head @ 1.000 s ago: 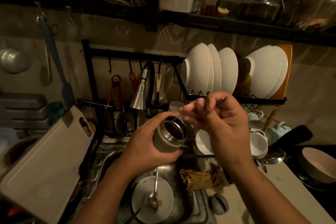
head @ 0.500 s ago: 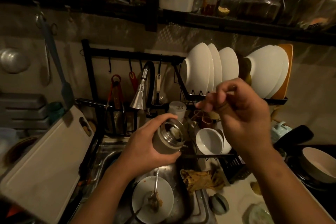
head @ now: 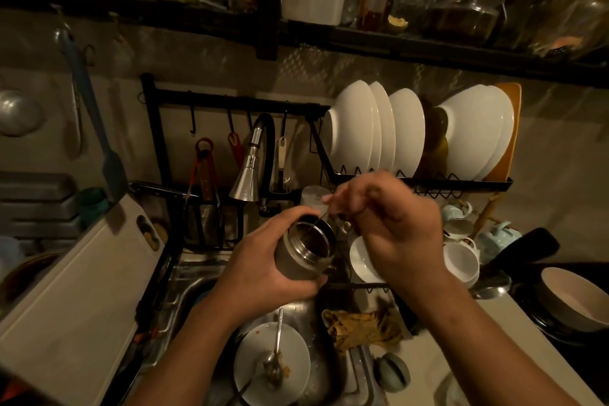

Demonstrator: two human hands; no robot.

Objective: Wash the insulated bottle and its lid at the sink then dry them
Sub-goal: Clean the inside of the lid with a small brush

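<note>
Dim kitchen, open insulated bottle [head: 304, 249] held above the sink [head: 184, 283].
L hand [head: 263, 270] is wrapped round the bottle body, mouth tilted toward camera. R hand [head: 392, 224] has fingers curled, pinching a thin metal utensil [head: 318, 219] w/ its tip inside the mouth. Steel sink below holds a dirty plate [head: 257, 369] w/ spoon [head: 275, 356]; faucet [head: 245, 181] behind. Crumpled rag [head: 362, 328] on the sink edge, pale bench [head: 487, 369] to the right. White bowls [head: 379, 132] upright in the black rack, cutting board [head: 72, 300] leaning at left, jars on the shelf [head: 461, 53] overhead.
</note>
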